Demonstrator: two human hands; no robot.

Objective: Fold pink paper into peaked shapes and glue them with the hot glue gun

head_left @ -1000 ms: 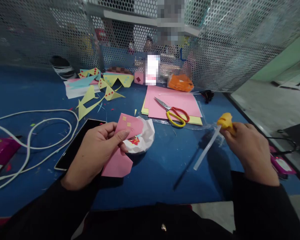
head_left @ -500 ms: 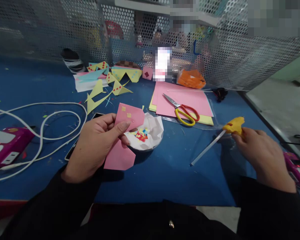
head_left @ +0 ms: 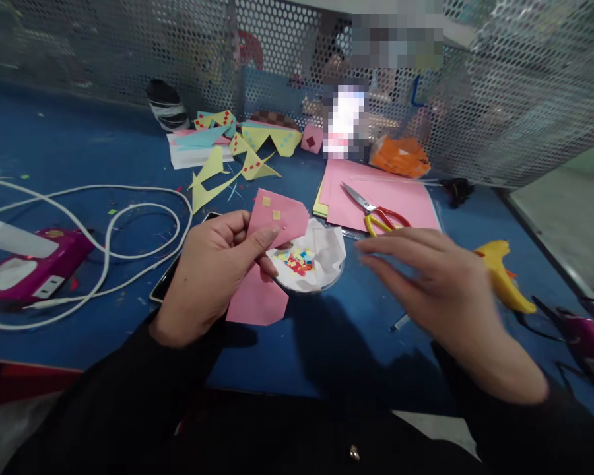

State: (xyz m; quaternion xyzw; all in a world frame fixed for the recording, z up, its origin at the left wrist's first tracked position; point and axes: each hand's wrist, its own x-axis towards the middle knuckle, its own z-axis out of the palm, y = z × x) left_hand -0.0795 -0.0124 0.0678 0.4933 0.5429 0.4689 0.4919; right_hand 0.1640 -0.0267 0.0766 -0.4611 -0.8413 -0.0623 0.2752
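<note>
Between thumb and fingers my left hand (head_left: 212, 270) grips a folded pink paper piece (head_left: 280, 221) bearing two small yellow squares. Right behind it sits a bowl lined with white paper (head_left: 329, 254), holding small red, yellow and blue paper bits (head_left: 299, 260). My right hand (head_left: 426, 284) hovers right of the bowl, in front of the scissors (head_left: 359, 198), its fingers slightly apart with nothing visible between them. The yellow glue gun (head_left: 502, 277) lies on the table to its right; its glue stick is mostly hidden behind my right hand.
Pink sheets (head_left: 406, 198) lie under the scissors. Yellow paper cutouts (head_left: 210, 181) and an orange packet (head_left: 400, 157) are farther back. A white cable (head_left: 106, 244) loops beside a purple device (head_left: 44, 264) on the left. A phone (head_left: 165, 280) lies partly under my left hand.
My right hand has let go of the yellow glue gun and moved left toward the bowl. The view has shifted left, while my left hand still holds the pink paper.
</note>
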